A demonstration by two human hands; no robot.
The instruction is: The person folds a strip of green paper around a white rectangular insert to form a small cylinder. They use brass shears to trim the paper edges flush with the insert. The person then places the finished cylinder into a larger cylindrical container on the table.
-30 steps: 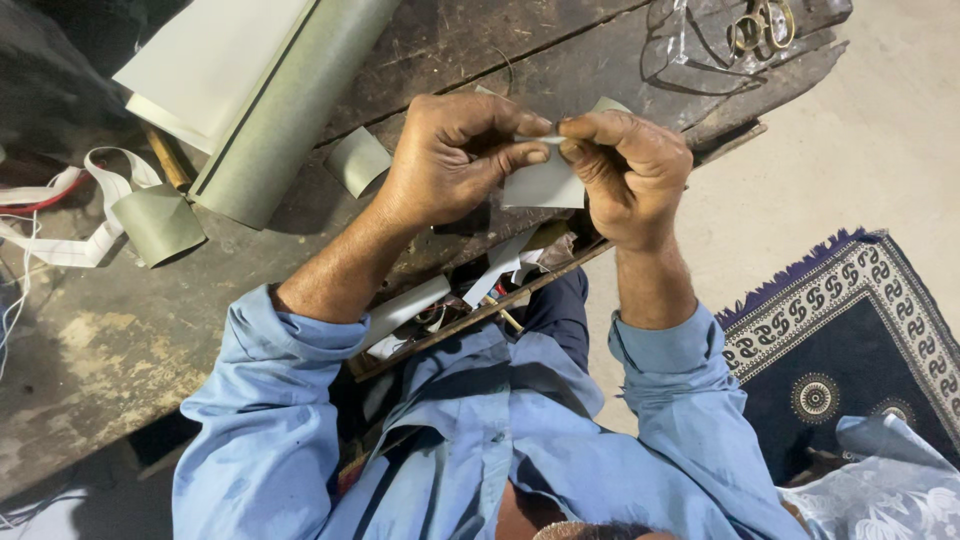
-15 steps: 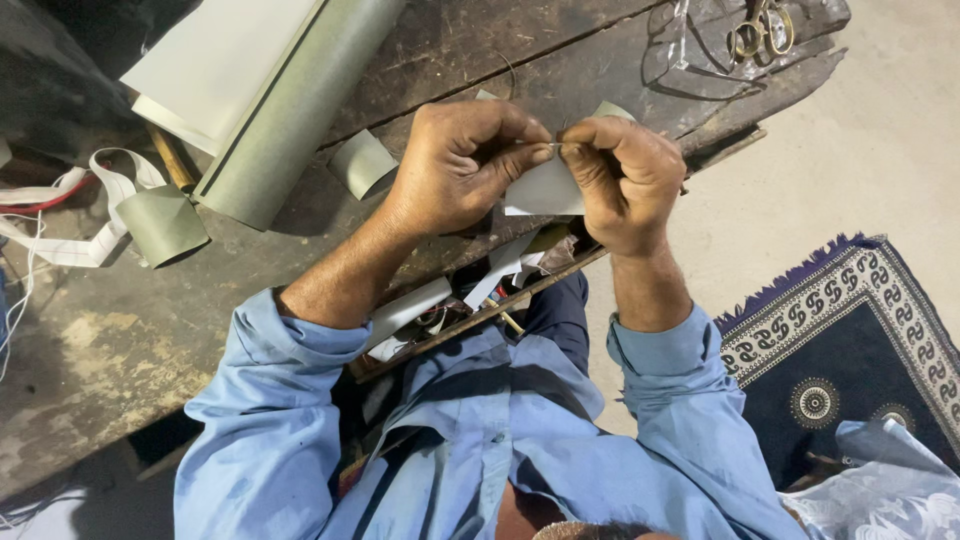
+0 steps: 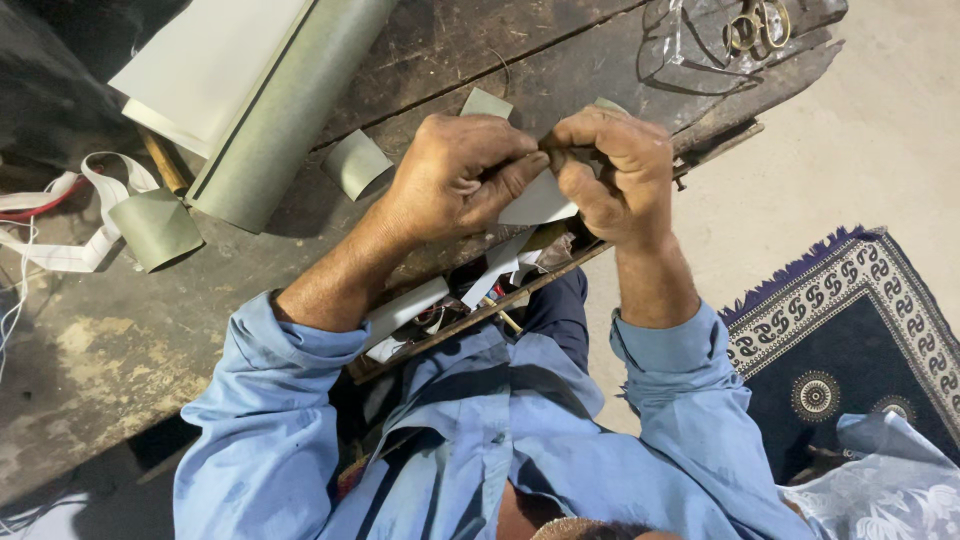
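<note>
Both hands meet over a dark, worn wooden workbench (image 3: 120, 350). My left hand (image 3: 450, 175) and my right hand (image 3: 615, 170) pinch the same small piece of grey-green sheet material (image 3: 540, 200), white on its underside, with fingertips pressed together at its top edge. The piece hangs between the two palms, partly hidden by the fingers. Blue shirt sleeves cover both forearms.
A big roll of grey-green sheet (image 3: 280, 100) lies at the back left, with small cut pieces (image 3: 355, 162) beside it. White strips (image 3: 60, 250) trail off the left. Scissors (image 3: 755, 25) rest at the back right. An open drawer (image 3: 470, 300) holds scraps; a patterned rug (image 3: 850, 340) lies on the floor at right.
Both hands have stayed together on the small piece, with the fingers shifting slightly along its top edge. The view has drifted a little.
</note>
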